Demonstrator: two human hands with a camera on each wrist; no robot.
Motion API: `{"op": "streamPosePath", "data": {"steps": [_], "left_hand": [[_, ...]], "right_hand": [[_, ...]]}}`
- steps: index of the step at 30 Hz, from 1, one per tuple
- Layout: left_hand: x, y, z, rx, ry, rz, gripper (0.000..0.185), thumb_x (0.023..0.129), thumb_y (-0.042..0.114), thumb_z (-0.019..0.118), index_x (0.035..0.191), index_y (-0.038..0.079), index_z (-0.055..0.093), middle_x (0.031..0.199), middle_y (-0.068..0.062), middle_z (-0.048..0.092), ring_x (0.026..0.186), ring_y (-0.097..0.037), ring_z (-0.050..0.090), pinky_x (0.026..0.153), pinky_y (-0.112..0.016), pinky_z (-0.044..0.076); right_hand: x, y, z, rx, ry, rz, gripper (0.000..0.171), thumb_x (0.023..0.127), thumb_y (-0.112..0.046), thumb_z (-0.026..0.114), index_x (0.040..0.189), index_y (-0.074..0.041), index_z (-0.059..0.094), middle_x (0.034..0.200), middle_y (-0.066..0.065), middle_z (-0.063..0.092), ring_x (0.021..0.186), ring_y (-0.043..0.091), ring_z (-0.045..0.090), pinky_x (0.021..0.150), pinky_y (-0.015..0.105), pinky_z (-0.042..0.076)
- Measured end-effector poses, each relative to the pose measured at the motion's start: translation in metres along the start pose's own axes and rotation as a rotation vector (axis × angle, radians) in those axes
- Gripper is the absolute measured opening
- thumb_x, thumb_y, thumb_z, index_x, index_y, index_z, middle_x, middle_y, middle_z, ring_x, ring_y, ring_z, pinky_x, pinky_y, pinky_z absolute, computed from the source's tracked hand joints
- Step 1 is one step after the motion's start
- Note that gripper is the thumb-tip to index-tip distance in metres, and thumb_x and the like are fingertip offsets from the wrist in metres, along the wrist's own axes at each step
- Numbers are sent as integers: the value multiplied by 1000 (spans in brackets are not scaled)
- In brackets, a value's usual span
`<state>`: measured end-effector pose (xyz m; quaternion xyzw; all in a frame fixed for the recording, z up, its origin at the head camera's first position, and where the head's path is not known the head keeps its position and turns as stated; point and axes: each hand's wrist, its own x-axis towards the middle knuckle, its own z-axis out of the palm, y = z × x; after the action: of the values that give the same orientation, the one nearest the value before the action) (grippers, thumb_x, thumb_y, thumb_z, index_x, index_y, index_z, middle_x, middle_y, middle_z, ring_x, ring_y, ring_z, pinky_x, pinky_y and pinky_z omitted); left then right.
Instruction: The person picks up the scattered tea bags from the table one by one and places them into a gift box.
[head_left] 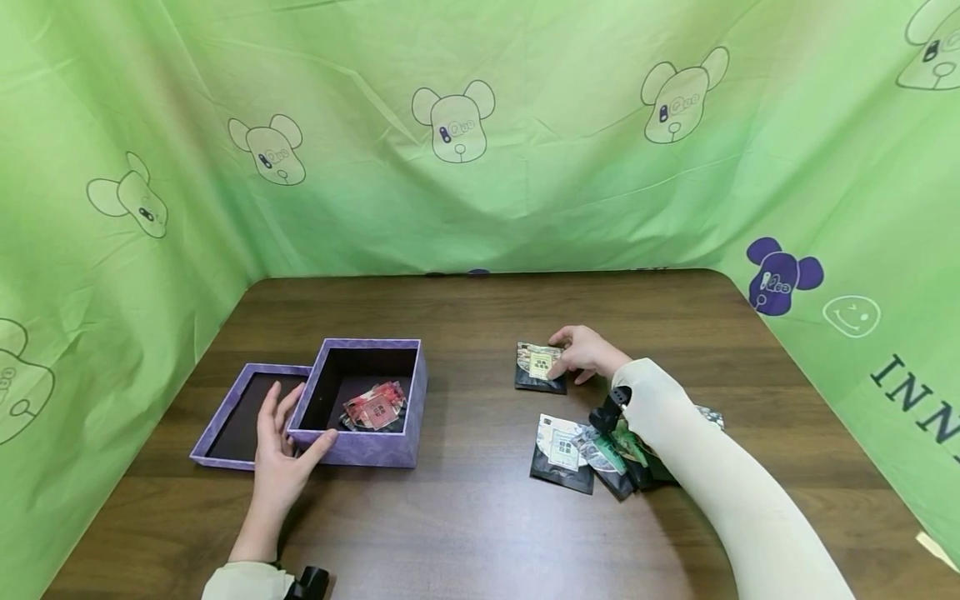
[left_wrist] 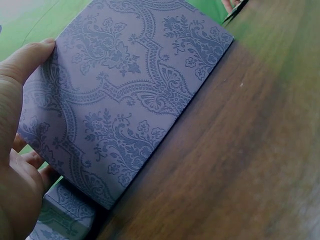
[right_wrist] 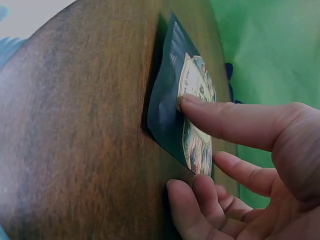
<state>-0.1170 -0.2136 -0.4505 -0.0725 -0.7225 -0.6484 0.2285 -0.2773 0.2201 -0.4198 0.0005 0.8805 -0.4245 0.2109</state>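
My left hand (head_left: 281, 454) grips the near left corner of an open purple box (head_left: 375, 451), thumb at the front rim and fingers along the left side. Floral patterning covers the box wall (left_wrist: 120, 95) in the left wrist view. Inside lie red-labelled sachets (head_left: 375, 408). Farther right, my right hand (head_left: 588, 354) holds a flat dark sachet (head_left: 534, 379) with a cream label by its right side. The right wrist view shows the thumb (right_wrist: 205, 112) on the sachet's (right_wrist: 167, 95) printed face and curled fingers at its edge, close over the table.
Left of the box lies its purple lid (head_left: 225, 417), dark inside facing up. Nearer me on the right, a white-labelled sachet (head_left: 558, 454) and several green ones (head_left: 609, 461) overlap, partly hidden under the right sleeve (head_left: 712, 467). A green printed curtain (head_left: 517, 217) surrounds the wooden table (head_left: 465, 517).
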Motion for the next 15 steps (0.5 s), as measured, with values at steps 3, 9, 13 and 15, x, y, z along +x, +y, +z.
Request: {"op": "streamPosePath", "data": {"steps": [3, 9, 13, 15], "left_hand": [[0, 0, 0, 2, -2, 4, 96, 73, -27, 66, 153, 1, 20, 140, 2, 48, 127, -2, 44, 102, -14, 33], [0, 1, 0, -4, -3, 16, 95, 72, -28, 65, 151, -5, 18, 139, 6, 49, 127, -2, 45, 102, -14, 34], [0, 1, 0, -7, -3, 12, 95, 73, -28, 65, 152, -4, 18, 138, 8, 48, 127, -2, 45, 102, -14, 34], [0, 1, 0, -7, -4, 7, 95, 73, -28, 65, 152, -3, 18, 138, 8, 48, 127, -3, 45, 102, -13, 34]], "right_hand": [[-1, -1, 1, -26, 8, -11, 66, 71, 1, 82, 129, 6, 51, 89, 10, 50, 72, 20, 48, 52, 32, 54], [1, 2, 3, -52, 54, -35, 63, 69, 1, 84, 122, 5, 52, 96, 13, 51, 75, 20, 54, 51, 33, 53], [3, 3, 5, -89, 89, -75, 62, 65, 1, 86, 116, 2, 51, 102, 16, 50, 81, 24, 54, 50, 33, 51], [3, 3, 5, -93, 98, -86, 60, 65, 2, 85, 114, 1, 52, 102, 16, 50, 79, 24, 52, 50, 32, 48]]}}
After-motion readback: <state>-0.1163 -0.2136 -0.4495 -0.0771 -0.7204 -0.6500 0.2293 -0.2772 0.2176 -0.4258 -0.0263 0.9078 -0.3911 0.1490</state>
